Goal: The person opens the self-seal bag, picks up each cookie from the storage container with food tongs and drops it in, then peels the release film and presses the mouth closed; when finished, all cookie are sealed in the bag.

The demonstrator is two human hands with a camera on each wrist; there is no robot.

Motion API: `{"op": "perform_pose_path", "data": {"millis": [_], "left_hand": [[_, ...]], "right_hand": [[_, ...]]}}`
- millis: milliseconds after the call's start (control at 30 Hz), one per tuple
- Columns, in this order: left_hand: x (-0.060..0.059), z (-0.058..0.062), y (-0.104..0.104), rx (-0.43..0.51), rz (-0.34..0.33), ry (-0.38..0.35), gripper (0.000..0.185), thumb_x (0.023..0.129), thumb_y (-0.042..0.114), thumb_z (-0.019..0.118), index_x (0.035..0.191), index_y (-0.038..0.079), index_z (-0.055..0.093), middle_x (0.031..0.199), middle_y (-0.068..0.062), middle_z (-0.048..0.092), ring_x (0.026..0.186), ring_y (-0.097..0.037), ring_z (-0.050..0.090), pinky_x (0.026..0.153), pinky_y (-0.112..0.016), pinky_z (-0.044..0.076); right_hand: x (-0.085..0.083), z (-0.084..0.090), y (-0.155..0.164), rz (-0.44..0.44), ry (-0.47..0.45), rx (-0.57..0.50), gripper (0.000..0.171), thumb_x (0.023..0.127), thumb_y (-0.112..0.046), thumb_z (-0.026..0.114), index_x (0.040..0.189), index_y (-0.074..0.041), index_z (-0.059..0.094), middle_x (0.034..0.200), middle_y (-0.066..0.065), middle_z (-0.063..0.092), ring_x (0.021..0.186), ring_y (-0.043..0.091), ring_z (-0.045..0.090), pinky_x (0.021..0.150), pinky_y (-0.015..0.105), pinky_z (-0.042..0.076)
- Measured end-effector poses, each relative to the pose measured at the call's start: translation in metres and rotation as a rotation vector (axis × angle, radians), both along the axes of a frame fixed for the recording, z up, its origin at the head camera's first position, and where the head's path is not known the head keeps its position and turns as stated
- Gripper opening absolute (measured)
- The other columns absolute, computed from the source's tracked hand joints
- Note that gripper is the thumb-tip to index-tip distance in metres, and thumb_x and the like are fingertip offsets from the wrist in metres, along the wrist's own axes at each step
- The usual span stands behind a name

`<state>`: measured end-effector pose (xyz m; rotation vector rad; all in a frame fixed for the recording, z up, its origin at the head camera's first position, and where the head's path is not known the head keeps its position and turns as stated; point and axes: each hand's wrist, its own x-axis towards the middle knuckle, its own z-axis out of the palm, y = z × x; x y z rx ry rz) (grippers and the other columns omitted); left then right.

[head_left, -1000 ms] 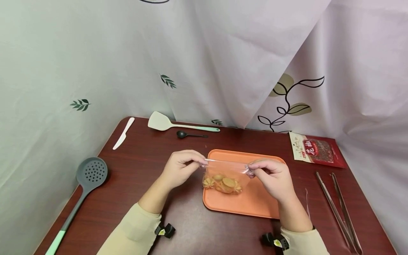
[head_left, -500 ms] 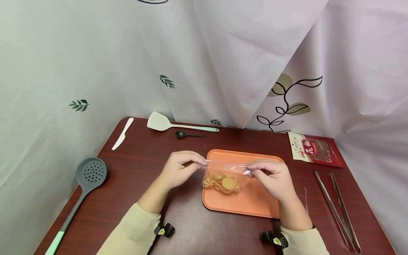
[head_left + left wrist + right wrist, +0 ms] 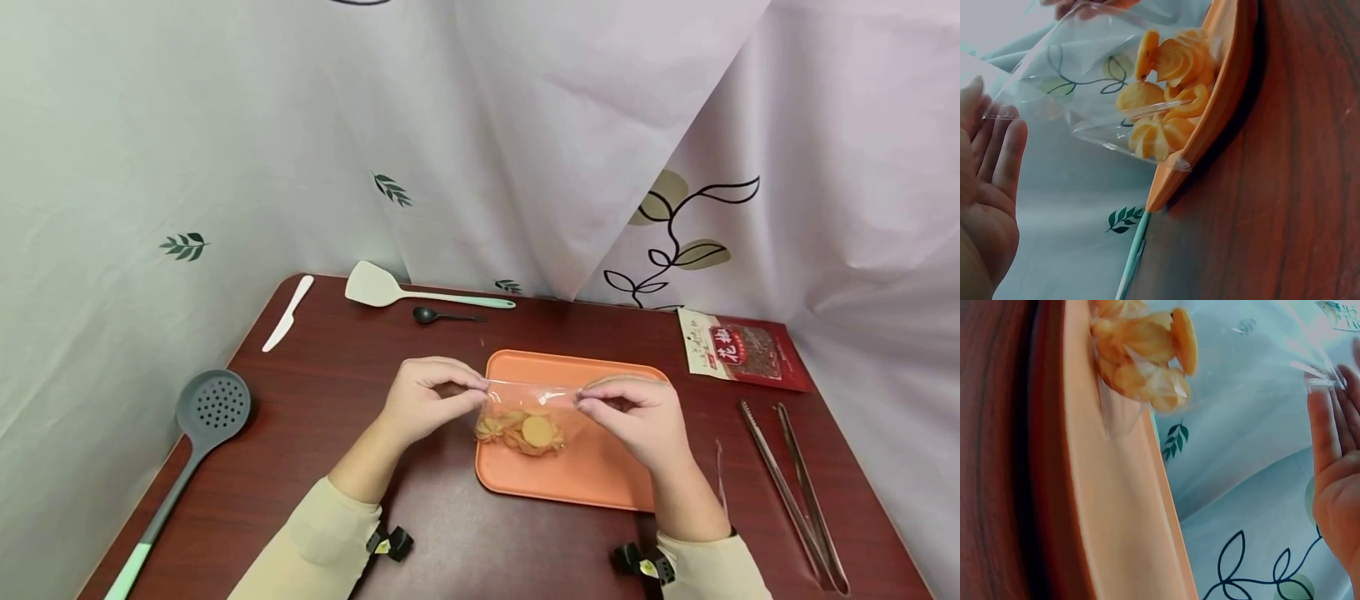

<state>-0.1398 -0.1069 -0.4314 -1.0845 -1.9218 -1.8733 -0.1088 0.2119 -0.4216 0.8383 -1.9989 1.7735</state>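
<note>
Now pinching the top corners of the clear bag point(image 3: 527, 410): left hand point(image 3: 423, 398) at the left corner, right hand point(image 3: 637, 412) at the right, thumbs and fingers closed on the strip. Stretched taut between both hands, hanging just over the near-left part of the orange tray point(image 3: 600, 483), yellow biscuit pieces point(image 3: 525, 431) heaped at the bottom. Apparently mid-way with the seal; cannot tell whether open or pressed shut. Nothing tipped onto the tray yet. Further out: slotted spoon point(image 3: 213, 408), tongs point(image 3: 795, 492), red packet point(image 3: 742, 350).
</note>
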Motion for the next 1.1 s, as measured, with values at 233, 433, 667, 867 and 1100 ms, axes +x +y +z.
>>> {"op": "perform_pose_path", "data": {"millis": [233, 433, 667, 867, 1100], "left_hand": [[0.003, 0.000, 0.003, 0.008, 0.069, -0.054, 0.019, 0.080, -0.017, 0.085, 0.088, 0.000, 0.083, 0.087, -0.015, 0.079, 0.081, -0.013, 0.076, 0.067, -0.025, 0.063], [0.004, 0.005, 0.000, -0.051, 0.089, -0.016, 0.021, 0.081, -0.015, 0.085, 0.087, 0.005, 0.084, 0.088, -0.011, 0.079, 0.081, -0.015, 0.076, 0.068, -0.024, 0.062], [0.003, 0.006, -0.002, -0.066, 0.067, 0.037, 0.011, 0.089, -0.001, 0.083, 0.085, 0.009, 0.084, 0.086, -0.012, 0.079, 0.079, -0.016, 0.076, 0.062, -0.021, 0.058], [0.003, 0.004, 0.000, -0.027, 0.040, 0.001, 0.016, 0.086, -0.009, 0.082, 0.088, 0.007, 0.079, 0.087, -0.015, 0.079, 0.078, -0.017, 0.077, 0.062, -0.024, 0.060], [0.006, 0.009, -0.001, -0.028, 0.026, -0.075, 0.032, 0.084, -0.016, 0.081, 0.102, 0.003, 0.063, 0.089, -0.018, 0.079, 0.079, -0.016, 0.078, 0.059, -0.027, 0.061]], "right_hand": [[0.003, 0.002, -0.005, -0.128, -0.065, 0.057, 0.029, 0.072, 0.026, 0.084, 0.084, 0.000, 0.081, 0.084, 0.010, 0.079, 0.076, 0.009, 0.075, 0.060, 0.019, 0.057], [0.002, 0.004, -0.002, -0.107, -0.049, 0.080, 0.032, 0.071, 0.027, 0.084, 0.084, -0.002, 0.081, 0.085, 0.006, 0.080, 0.077, 0.008, 0.075, 0.058, 0.019, 0.056], [-0.001, 0.005, 0.000, -0.059, -0.018, 0.061, 0.037, 0.071, 0.033, 0.080, 0.087, 0.000, 0.080, 0.087, 0.008, 0.079, 0.082, 0.008, 0.076, 0.065, 0.019, 0.060], [0.000, 0.007, 0.004, -0.067, 0.012, 0.108, 0.046, 0.069, 0.034, 0.079, 0.107, 0.009, 0.077, 0.091, 0.007, 0.080, 0.081, 0.006, 0.077, 0.065, 0.020, 0.061], [0.000, 0.008, 0.005, -0.052, 0.008, 0.133, 0.050, 0.072, 0.033, 0.078, 0.116, 0.008, 0.076, 0.091, 0.014, 0.079, 0.084, 0.007, 0.077, 0.065, 0.021, 0.062]]}}
